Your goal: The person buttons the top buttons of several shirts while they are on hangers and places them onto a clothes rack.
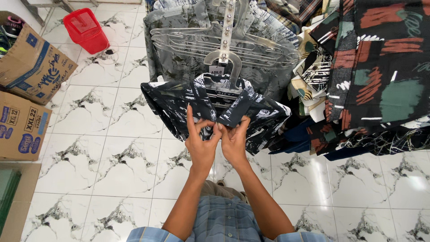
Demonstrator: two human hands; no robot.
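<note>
Nearest you, your left hand point(201, 145) and right hand point(234, 141) meet at the front of a black-and-white patterned shirt point(179, 105), fingertips pinched together on the cloth just below the collar. Both hands are grasping the shirt's front edges, thumb against forefinger, where the two sides of the placket come together; the spot itself is too small to show whether a button sits between them. By the look of it, you are fastening the shirt's front near the neck, and the next move would call for a small, steady pinch, holding one edge still while the other is worked across it, with the cloth kept taut.

The shirt hangs on a clear plastic hanger point(222, 77) above a white marbled tile floor point(112, 148), its collar uppermost in the view and its front turned toward you. Its long axis runs from the collar down toward your hands; the shoulders and sleeves spread left and right across that line.

Beyond it, a stack of empty clear hangers point(224, 42) rests against a grey patterned garment point(179, 58). Other printed shirts point(380, 67) hang at right. Cardboard boxes point(27, 89) sit at far left, a red plastic basket point(86, 30) farther back.
</note>
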